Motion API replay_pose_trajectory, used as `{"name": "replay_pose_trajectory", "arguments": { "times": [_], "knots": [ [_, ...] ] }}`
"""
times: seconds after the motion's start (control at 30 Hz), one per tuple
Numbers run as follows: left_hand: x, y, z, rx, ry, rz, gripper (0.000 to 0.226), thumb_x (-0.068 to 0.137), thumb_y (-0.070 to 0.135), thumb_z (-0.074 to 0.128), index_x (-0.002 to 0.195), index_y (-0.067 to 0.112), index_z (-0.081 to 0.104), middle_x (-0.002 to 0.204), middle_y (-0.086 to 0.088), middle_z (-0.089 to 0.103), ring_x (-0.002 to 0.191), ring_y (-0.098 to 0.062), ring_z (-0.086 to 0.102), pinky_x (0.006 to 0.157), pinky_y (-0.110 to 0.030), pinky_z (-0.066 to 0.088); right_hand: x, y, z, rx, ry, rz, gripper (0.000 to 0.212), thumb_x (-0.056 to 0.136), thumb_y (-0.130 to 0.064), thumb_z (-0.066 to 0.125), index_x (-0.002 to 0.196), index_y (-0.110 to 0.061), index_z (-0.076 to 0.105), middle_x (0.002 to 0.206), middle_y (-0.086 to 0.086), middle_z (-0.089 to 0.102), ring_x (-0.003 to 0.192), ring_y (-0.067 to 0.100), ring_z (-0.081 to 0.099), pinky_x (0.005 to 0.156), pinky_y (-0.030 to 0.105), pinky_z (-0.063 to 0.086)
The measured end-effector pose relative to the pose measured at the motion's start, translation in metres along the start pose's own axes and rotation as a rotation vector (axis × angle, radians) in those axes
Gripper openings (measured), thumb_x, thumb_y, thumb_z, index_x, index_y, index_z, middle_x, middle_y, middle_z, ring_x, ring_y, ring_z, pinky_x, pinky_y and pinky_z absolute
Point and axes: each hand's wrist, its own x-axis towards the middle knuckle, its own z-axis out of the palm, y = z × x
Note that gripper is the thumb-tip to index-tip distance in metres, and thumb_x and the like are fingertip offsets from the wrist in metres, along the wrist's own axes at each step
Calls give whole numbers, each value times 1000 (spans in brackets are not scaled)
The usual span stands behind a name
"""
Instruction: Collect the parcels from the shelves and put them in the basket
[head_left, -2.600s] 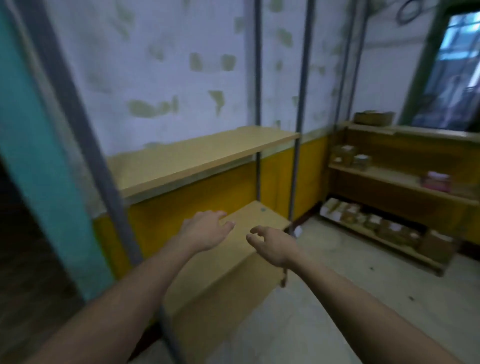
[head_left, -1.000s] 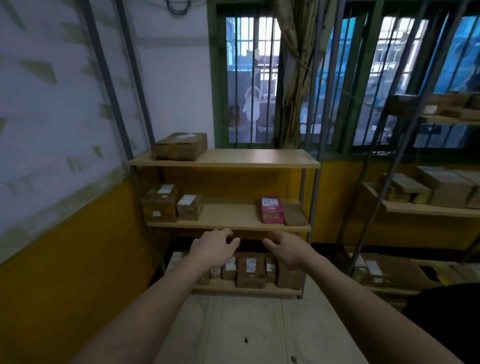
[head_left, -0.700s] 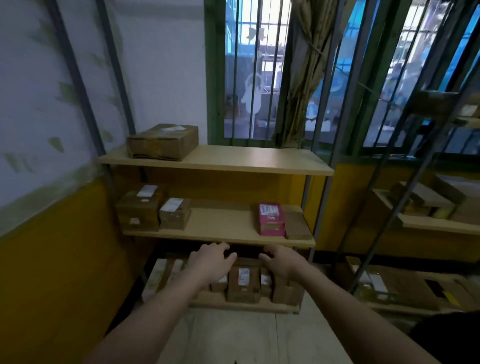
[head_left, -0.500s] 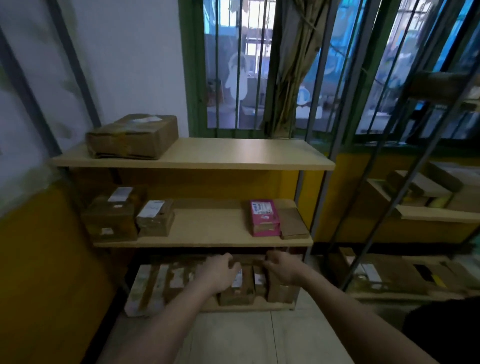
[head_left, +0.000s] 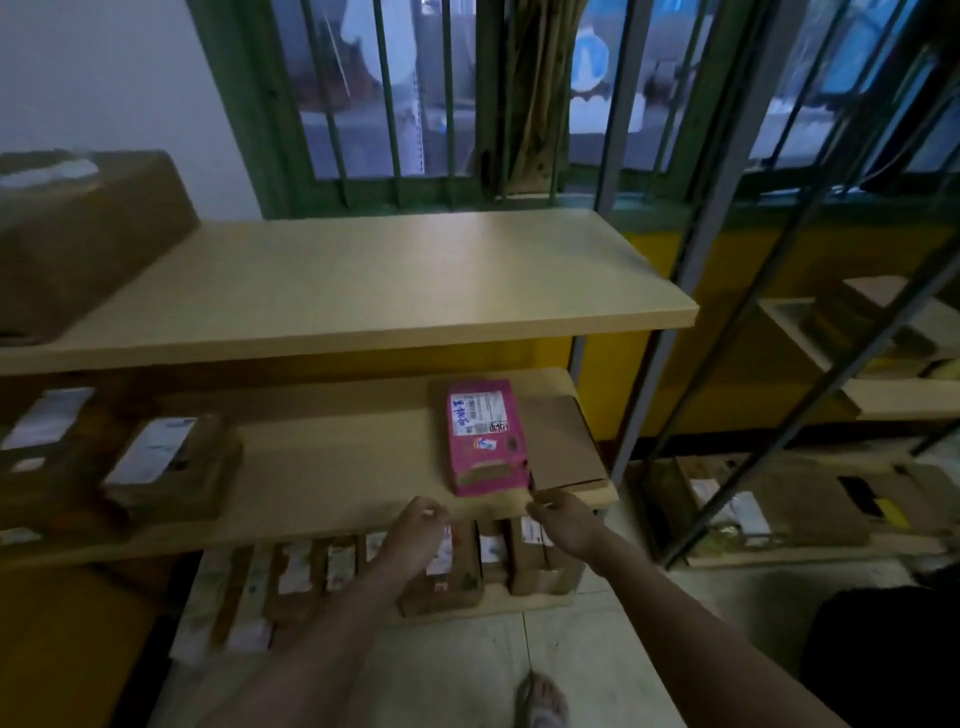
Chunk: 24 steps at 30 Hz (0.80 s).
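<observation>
The three-tier shelf unit filled most of the view and serves here as the landmark; it stood against a barred window, presumably so the parcels could be reached from the open floor side. On its top board, at the far left, sat a large brown carton. On the middle board, left of centre, lay two labelled brown boxes, and near the right end a pink parcel lay flat, label up, touching a flat brown parcel on its right; both sat close to the front edge, where they were easy to take. A row of small parcels stood on edge on the bottom board, probably packed that way to save room. Both hands hovered at the front edge of the middle board, just before the pink parcel: the left hand with fingers loosely curled and holding nothing, the right hand likewise empty, its fingertips nearly at the parcel's near corner. No basket was in view, so the pink parcel was judged the likely next pick.
</observation>
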Motion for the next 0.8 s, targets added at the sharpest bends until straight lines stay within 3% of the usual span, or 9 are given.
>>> {"name": "replay_pose_trajectory", "arguments": {
  "times": [0.13, 0.2, 0.27, 0.4, 0.47, 0.53, 0.63, 0.7, 0.8],
  "knots": [
    [44, 10, 31, -107, 59, -106, 9, 103, 19, 47, 98, 15, 54, 110, -22, 62, 87, -21, 51, 72, -29, 34, 45, 12, -19, 54, -14, -18, 26, 104, -30, 47, 102, -9, 63, 88, -1, 64, 71, 8, 59, 62, 22, 47],
    [58, 24, 41, -180, 93, -138, 9, 102, 26, 52, 101, 17, 53, 100, -15, 61, 83, -22, 52, 70, -29, 36, 58, 8, -29, 110, -23, -63, 30, 102, -40, 49, 98, -12, 61, 81, -9, 60, 64, 1, 57, 53, 13, 44],
    [73, 38, 45, -260, 162, -142, 18, 99, 32, 59, 107, 18, 51, 99, -9, 59, 85, -22, 54, 70, -29, 39, 83, 10, -32, 120, -13, -74, 38, 97, -53, 51, 86, -17, 59, 74, -9, 58, 63, 7, 55, 58, 23, 43],
    [103, 40, 49, -365, 189, -132, 48, 90, 37, 71, 128, 18, 47, 118, -9, 64, 102, -27, 65, 91, -44, 54, 116, 3, -32, 230, -43, -28, 37, 101, -35, 54, 68, -17, 55, 61, 1, 56, 55, 16, 53, 57, 32, 40],
    [116, 38, 49, -408, 161, -177, 66, 82, 47, 73, 134, 17, 45, 125, -7, 62, 109, -27, 64, 98, -50, 52, 122, -3, -29, 322, -47, -11, 32, 101, -40, 54, 76, -20, 59, 64, -6, 57, 47, 2, 54, 49, 23, 41],
    [120, 38, 50, -453, 119, -221, 72, 77, 54, 72, 134, 17, 47, 127, -5, 63, 112, -27, 65, 96, -48, 53, 127, -6, -24, 413, -104, 25, 22, 103, -36, 50, 103, -16, 60, 82, -7, 60, 57, -3, 55, 44, 11, 41],
    [121, 33, 53, -445, 33, -202, 47, 97, 44, 58, 137, 20, 50, 122, -1, 67, 106, -22, 68, 87, -39, 54, 135, -6, -17, 374, -125, 74, 36, 106, -30, 45, 132, -8, 54, 116, 2, 64, 93, 16, 64, 68, 19, 54],
    [118, 32, 56, -470, 21, -203, 43, 102, 40, 52, 138, 17, 52, 118, -4, 70, 102, -23, 70, 91, -44, 57, 137, -5, -13, 337, -112, 94, 34, 105, -24, 46, 131, -5, 55, 125, 11, 65, 107, 28, 65, 89, 38, 56],
    [109, 28, 56, -594, 54, -229, 43, 100, 36, 57, 135, 14, 45, 119, -5, 65, 102, -25, 69, 89, -47, 58, 136, -3, -12, 356, -85, 88, 25, 104, -21, 50, 123, -5, 54, 120, 10, 64, 106, 27, 65, 90, 41, 57]
  ]
}}
